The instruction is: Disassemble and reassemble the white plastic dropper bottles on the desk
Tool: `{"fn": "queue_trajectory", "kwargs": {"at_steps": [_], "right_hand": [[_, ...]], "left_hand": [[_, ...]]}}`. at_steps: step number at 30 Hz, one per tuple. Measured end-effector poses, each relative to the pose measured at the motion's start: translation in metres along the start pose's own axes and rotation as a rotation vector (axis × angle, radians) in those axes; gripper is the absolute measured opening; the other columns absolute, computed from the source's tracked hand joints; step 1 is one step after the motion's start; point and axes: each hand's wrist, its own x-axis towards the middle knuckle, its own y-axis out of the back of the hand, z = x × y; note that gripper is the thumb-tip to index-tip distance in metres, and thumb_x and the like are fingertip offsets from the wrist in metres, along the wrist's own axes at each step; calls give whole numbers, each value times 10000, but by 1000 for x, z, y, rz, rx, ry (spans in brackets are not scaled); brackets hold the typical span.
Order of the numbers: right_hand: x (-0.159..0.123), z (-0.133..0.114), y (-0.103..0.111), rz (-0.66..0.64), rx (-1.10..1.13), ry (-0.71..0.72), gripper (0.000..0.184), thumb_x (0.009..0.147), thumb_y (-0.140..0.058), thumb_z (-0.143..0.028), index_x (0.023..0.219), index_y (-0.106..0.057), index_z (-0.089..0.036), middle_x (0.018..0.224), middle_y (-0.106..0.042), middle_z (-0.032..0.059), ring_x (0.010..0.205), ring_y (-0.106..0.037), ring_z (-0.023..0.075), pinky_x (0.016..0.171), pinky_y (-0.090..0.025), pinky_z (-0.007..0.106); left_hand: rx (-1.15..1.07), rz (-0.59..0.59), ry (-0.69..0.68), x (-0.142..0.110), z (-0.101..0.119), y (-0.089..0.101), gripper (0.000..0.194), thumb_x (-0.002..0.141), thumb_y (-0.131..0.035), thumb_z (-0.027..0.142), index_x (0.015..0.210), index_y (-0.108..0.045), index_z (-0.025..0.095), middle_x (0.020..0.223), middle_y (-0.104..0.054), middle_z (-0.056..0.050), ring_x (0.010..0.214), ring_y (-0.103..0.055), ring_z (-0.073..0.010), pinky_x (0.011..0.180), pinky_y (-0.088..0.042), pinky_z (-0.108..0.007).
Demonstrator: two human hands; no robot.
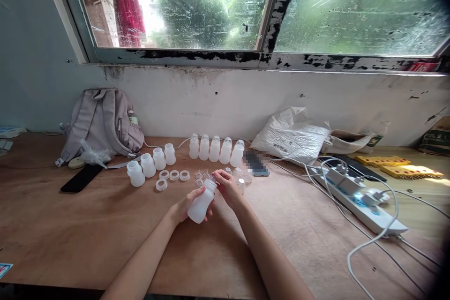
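A frosted white baby bottle [201, 205] leans in my left hand [185, 205], whose fingers wrap round its body, with the mouth tilted up and to the right. At that mouth, my right hand [227, 187] is closed in a pinch; whatever it grips is too small and hidden to make out. Just behind the bottle lie several clear bottle nipples [198, 183]. Left of them are several white collar rings [174, 175]. Clear caps [241, 182] rest by my right hand, partly hidden by it.
Open bottles [148, 165] stand at the left, and a row of capped bottles [214, 149] stands near the wall. A backpack [101, 124], a black phone [81, 178], a silver mailing bag [291, 136] and a power strip [362, 204] with loose cables surround the work area.
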Motion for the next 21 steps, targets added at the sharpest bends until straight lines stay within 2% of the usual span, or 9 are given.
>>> {"fn": "queue_trajectory", "kwargs": {"at_steps": [2,7,10,12,14,15,17,19,21], "right_hand": [[0,-1,1,-3,7,-3,190,647,-654,-366,690,-614,-186,659,-495,-12,577,-446,108,496,-374,234],[3,-1,8,4,51,6,240,689,-615,-379,855,-633,-207,681,-474,-9,615,-450,115,526,-387,239],[7,2,15,61,43,32,252,685,-618,-375,876,-640,-210,683,-477,-8,617,-451,108,561,-391,237],[9,3,17,88,25,33,257,678,-619,-384,865,-644,-210,682,-487,-4,606,-453,109,557,-389,239],[10,5,18,91,21,28,264,674,-618,-394,861,-644,-209,685,-496,-3,600,-458,109,548,-385,239],[10,6,17,85,22,26,264,676,-617,-396,858,-645,-206,681,-498,-4,596,-459,107,542,-380,236],[9,8,14,64,-15,29,264,687,-605,-400,852,-648,-199,668,-504,-7,578,-454,100,525,-368,229],[7,9,10,17,-155,37,265,699,-590,-405,833,-654,-185,648,-521,-5,545,-440,96,503,-353,226],[4,13,5,-55,-393,74,247,698,-591,-394,785,-663,-174,655,-549,5,545,-445,102,509,-355,233]], "left_hand": [[-6,25,0,0,-1,1,452,754,-451,508,932,-565,109,753,-576,-72,578,-551,-140,504,-445,-257],[28,83,20,0,-3,6,462,737,-458,478,939,-588,84,740,-590,-74,536,-512,-111,503,-401,-228],[106,132,-125,-3,8,7,433,716,-484,435,989,-564,109,806,-608,-75,608,-544,-128,547,-402,-225],[233,200,-252,-4,26,9,427,693,-519,414,1017,-541,137,870,-610,-68,703,-564,-151,601,-415,-230],[463,286,-333,-4,52,14,428,687,-529,432,1012,-532,155,910,-604,-60,778,-566,-170,640,-427,-242],[630,339,-368,-3,67,17,423,692,-527,439,1009,-532,159,928,-600,-56,811,-563,-174,661,-430,-244],[1063,547,-416,2,98,25,410,692,-507,487,927,-566,156,894,-603,-47,810,-558,-171,685,-430,-245],[1171,641,-421,9,126,35,436,646,-558,492,926,-572,158,940,-593,-50,833,-543,-179,732,-416,-260],[1250,689,-389,18,148,44,445,616,-584,494,928,-570,177,933,-601,-36,835,-544,-186,727,-412,-263]]}}
